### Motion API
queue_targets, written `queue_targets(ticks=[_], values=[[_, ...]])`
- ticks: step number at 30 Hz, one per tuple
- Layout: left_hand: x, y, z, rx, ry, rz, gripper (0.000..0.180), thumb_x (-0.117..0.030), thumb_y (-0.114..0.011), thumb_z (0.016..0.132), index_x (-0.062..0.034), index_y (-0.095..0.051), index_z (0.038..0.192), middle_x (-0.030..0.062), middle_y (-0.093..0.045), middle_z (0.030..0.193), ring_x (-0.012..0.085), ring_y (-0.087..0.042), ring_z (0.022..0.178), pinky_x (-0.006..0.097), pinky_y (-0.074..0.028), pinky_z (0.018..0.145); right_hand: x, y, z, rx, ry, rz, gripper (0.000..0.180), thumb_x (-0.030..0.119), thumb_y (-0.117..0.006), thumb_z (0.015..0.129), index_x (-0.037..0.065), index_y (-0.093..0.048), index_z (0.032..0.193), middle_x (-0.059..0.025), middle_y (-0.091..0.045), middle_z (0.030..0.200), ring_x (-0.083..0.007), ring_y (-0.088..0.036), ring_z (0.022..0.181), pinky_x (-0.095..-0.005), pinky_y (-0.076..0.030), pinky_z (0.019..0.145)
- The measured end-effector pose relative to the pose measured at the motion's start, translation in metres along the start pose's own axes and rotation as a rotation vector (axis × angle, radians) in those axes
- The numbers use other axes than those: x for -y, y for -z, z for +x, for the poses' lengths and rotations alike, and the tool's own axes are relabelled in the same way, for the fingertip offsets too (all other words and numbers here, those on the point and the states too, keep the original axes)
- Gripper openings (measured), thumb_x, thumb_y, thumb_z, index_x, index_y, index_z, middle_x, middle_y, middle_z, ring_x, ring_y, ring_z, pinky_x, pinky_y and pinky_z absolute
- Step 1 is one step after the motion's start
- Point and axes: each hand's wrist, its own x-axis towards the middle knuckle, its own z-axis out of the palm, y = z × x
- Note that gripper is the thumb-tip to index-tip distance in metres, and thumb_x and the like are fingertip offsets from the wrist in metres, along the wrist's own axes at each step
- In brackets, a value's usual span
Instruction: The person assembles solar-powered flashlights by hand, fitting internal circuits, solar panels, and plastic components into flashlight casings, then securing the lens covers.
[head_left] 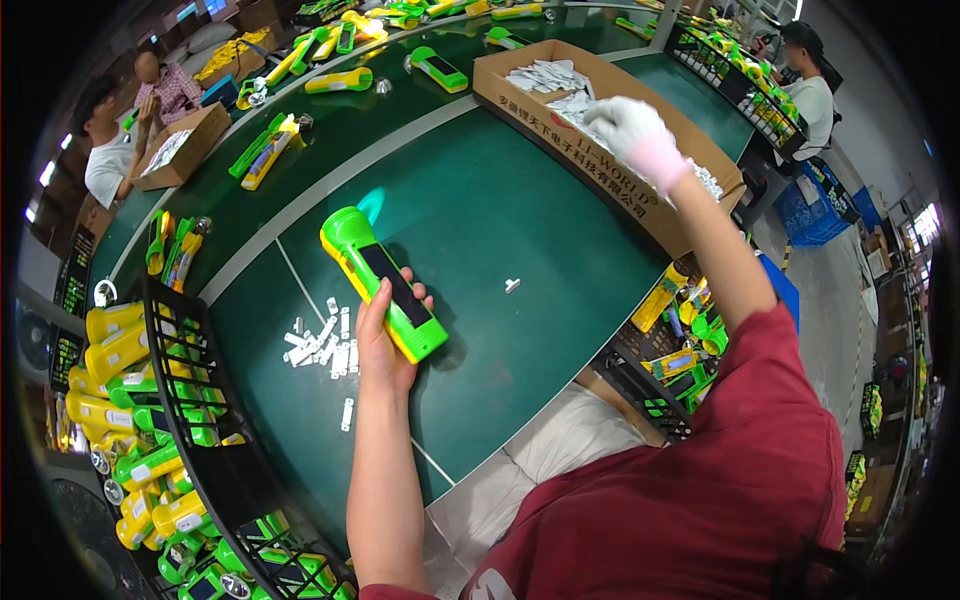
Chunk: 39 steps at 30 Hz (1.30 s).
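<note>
My left hand [385, 340] is wrapped round a green and yellow flashlight [365, 255] with a dark panel along its side. The flashlight is tilted above the green table, its head pointing away from me and slightly left. A bluish glow falls on the table beside that head. My right hand [635, 135], in a white glove with a pink cuff, is over an open cardboard box [590, 165]. Inside the box lie many flat white pieces [550, 77]. The gloved fingers are curled together near the box's near wall; whatever they hold is hidden.
Small white plastic parts [325, 345] lie heaped left of my left hand, and a single white part [512, 285] lies mid-table. Black crates of flashlights stand at the left [190, 400] and right [640, 375]. More flashlights [340, 80] sit on the curved conveyor [400, 110]. Other people work beyond.
</note>
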Motion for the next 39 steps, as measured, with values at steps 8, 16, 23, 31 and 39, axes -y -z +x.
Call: queue_targets(ticks=[8,16,23,31,39], values=[[-0.005,0.002,-0.004,0.103,-0.033,0.158,0.050,-0.016,-0.056,0.080,-0.0020,-0.035,0.124,0.0075,-0.047,0.101,0.0157,-0.050,0.083,0.028,-0.047,0.071,-0.114,-0.068,0.116,0.230,0.027,-0.423,0.029,0.015,-0.048,0.081,0.012,-0.061,0.106,-0.0141,-0.058,0.107,-0.0324,-0.055,0.099,-0.0395,-0.044,0.085],[-0.001,0.000,0.001,0.145,0.036,0.004,0.057,-0.017,-0.054,0.077,0.0025,-0.034,0.127,0.0127,-0.048,0.108,0.0211,-0.050,0.088,0.033,-0.047,0.078,-0.122,-0.077,0.141,0.360,0.034,-0.415,0.027,0.018,-0.056,0.077,0.013,-0.062,0.103,-0.0125,-0.062,0.102,-0.0292,-0.058,0.097,-0.0368,-0.046,0.083],[0.000,-0.002,0.001,0.114,0.043,0.053,0.053,-0.014,-0.054,0.081,-0.0005,-0.033,0.128,0.0101,-0.051,0.104,0.0199,-0.054,0.089,0.035,-0.048,0.081,-0.114,-0.070,0.123,0.160,-0.063,-0.376,0.025,0.029,-0.060,0.078,0.009,-0.061,0.092,-0.0133,-0.063,0.091,-0.0305,-0.058,0.091,-0.0361,-0.045,0.080],[0.000,-0.001,-0.002,0.102,-0.005,0.093,0.049,-0.015,-0.047,0.086,0.0015,-0.032,0.130,0.0121,-0.051,0.107,0.0218,-0.054,0.089,0.035,-0.049,0.080,-0.082,-0.025,0.080,0.070,-0.202,0.126,0.025,0.028,-0.056,0.081,0.007,-0.064,0.093,-0.0081,-0.065,0.088,-0.0199,-0.062,0.082,-0.0311,-0.047,0.074],[0.000,0.001,-0.005,0.049,-0.025,0.116,0.041,-0.013,-0.051,0.087,-0.0043,-0.037,0.124,0.0104,-0.052,0.105,0.0185,-0.054,0.086,0.033,-0.050,0.073,0.073,-0.007,-0.024,0.479,0.082,1.445,0.014,0.017,-0.056,0.085,0.003,-0.055,0.086,-0.0040,-0.056,0.082,-0.0093,-0.052,0.072,-0.0194,-0.040,0.063]])
